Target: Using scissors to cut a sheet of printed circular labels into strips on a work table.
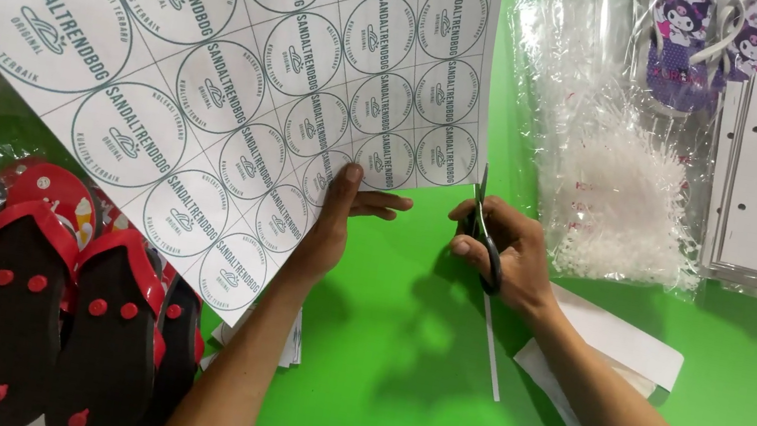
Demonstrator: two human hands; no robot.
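Matt paper sheet (219, 66), smooth green tabletop (398, 348), glossy clear plastic bags (610, 159), metal-bladed scissors (485, 240)

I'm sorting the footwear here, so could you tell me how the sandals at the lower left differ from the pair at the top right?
The lower-left sandals are black with red straps and red dots; the top-right pair is purple and white with cartoon figures. The lower-left ones lie beside the green table, several together, while the top-right pair lies on it, partly under clear plastic. Both are flip-flop style.
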